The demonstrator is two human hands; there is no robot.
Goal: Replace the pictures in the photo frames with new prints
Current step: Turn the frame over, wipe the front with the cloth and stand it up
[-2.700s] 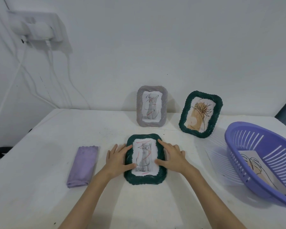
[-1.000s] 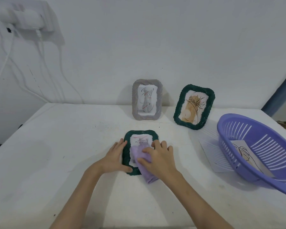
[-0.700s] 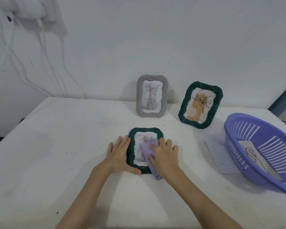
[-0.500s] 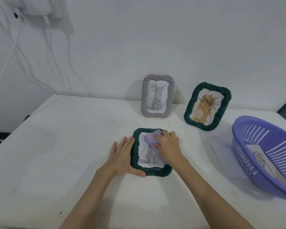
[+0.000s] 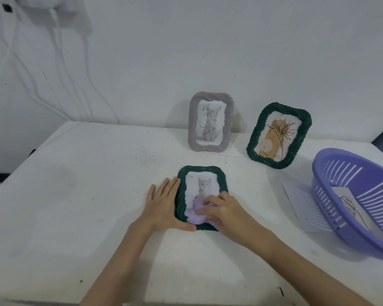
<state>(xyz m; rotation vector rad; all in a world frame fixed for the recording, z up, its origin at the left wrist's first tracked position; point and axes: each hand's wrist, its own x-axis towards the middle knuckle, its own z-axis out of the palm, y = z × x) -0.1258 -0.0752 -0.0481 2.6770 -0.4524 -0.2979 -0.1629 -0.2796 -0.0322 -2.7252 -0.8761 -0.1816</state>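
Cloth (image 5: 198,214): wiped from the far end to the near end of the flat frame (image 5: 222,182); cat print uncovered
Right hand (image 5: 224,209): grip curled, pinching the cloth
Left hand (image 5: 164,203): spread, bracing the frame; cleaning nearly done

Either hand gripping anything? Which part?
Right hand grips the bunched purple cloth on the flat green frame. Left hand only rests flat at its edge.
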